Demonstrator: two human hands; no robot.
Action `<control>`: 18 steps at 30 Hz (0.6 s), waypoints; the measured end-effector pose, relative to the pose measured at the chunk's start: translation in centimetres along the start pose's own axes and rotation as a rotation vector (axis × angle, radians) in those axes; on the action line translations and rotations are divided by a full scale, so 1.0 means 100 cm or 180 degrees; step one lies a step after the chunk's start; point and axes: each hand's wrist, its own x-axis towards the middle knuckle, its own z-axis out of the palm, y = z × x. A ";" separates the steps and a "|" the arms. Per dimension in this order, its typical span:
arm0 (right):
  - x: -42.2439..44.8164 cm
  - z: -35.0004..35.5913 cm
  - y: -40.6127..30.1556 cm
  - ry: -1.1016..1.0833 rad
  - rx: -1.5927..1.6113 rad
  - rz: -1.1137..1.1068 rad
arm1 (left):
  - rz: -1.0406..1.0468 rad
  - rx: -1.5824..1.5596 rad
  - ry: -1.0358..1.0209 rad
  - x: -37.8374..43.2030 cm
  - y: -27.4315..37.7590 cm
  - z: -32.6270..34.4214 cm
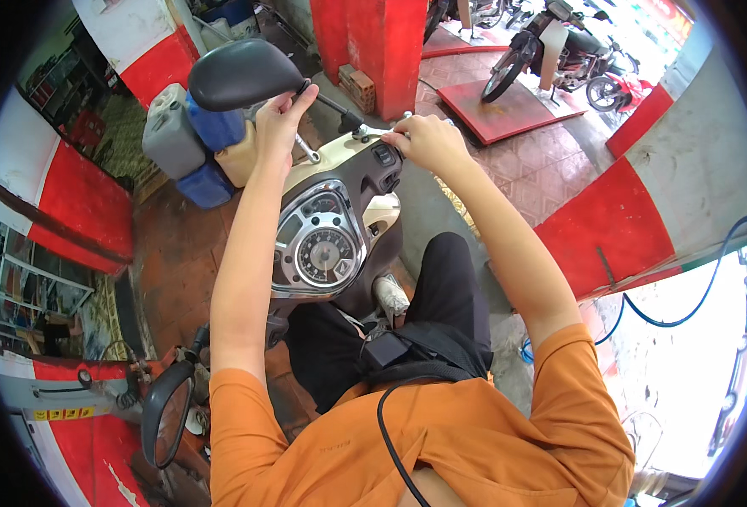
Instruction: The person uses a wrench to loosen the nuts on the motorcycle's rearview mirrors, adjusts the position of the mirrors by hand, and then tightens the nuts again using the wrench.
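Before me stands a scooter, with its round chrome-rimmed instrument cluster (324,253) and cream handlebar cover (335,151). My left hand (282,117) grips the stem of a black rear-view mirror (243,73) near its housing. The stem runs down to a rubber boot and nut on the right side of the handlebar. There, my right hand (425,141) holds a metal wrench (373,132), whose head is at the base of the mirror stem; the fingers hide its far end. A metal rod-like part (307,149) stands on the cover, left of the stem.
Plastic jerrycans (173,136) stand beyond the scooter at the left. A parked motorcycle (525,57) has its front wheel on a red platform (503,111). Another mirror (168,415) is at lower left. Red-and-white pillars and a blue hose (671,323) are at the right.
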 end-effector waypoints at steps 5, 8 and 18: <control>-0.002 -0.003 -0.005 -0.0109 0.0090 0.0045 | -0.0167 -0.1605 -0.0518 0.017 -0.016 -0.021; -0.003 -0.001 -0.003 -0.0050 0.0027 0.0109 | -0.0163 -0.1793 -0.0707 0.019 -0.017 -0.028; -0.003 0.003 -0.002 -0.0097 0.0067 0.0114 | -0.0327 -0.2553 -0.1919 0.017 0.023 -0.029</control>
